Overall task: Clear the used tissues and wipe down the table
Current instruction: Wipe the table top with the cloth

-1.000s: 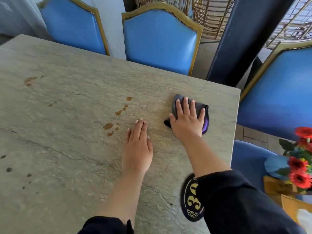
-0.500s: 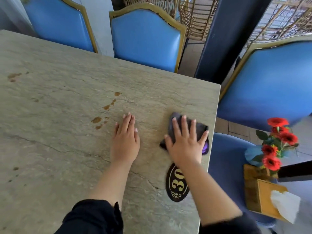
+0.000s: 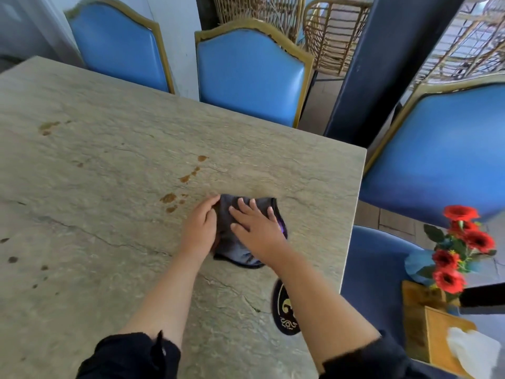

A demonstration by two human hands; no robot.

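Note:
A dark grey cloth with a purple edge [image 3: 232,242] lies on the stone table [image 3: 109,187] near its right side. My right hand [image 3: 257,228] lies flat on top of the cloth with the fingers spread. My left hand [image 3: 200,228] is at the cloth's left edge, its fingers curled round that edge. Brown stains [image 3: 175,199] sit just left of the cloth, with more spots [image 3: 47,127] at the far left. No tissues are on the table.
A black oval number plaque [image 3: 284,310] lies on the table by my right forearm. Blue chairs [image 3: 251,72] stand along the far and right sides. At the lower right a wooden tissue box [image 3: 442,337] and red flowers [image 3: 464,242] stand on a chair seat.
My left hand has gone from lying flat on the table to gripping the cloth's left edge. The cloth has spread wider under my right hand.

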